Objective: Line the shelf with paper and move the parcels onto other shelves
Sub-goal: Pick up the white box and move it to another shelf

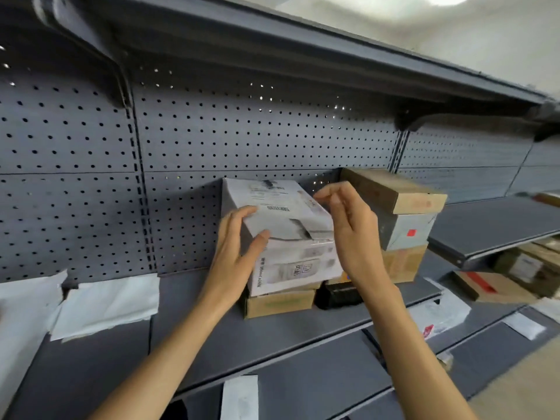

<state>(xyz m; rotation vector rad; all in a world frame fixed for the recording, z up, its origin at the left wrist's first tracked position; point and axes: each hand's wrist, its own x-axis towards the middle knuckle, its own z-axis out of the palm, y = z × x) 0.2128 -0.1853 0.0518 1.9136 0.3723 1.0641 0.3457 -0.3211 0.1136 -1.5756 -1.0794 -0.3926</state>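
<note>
A white parcel (281,207) with a printed label lies tilted on top of a stack in the middle of the grey shelf (212,334). My left hand (239,253) grips its near left corner, thumb on the front edge and fingers along the side. Beside the parcel's right edge, my right hand (348,228) hovers with loosely curled fingers and holds nothing. Under that parcel sit another white box (297,268) and a brown carton (278,304). White paper (106,304) lies on the shelf's left part.
A second stack (403,213) of brown and grey boxes stands to the right, with a black item (336,294) at its foot. Further parcels (497,286) and white mailers (436,313) lie on lower shelves at right. A perforated back panel (212,140) and an upper shelf (272,47) bound the space.
</note>
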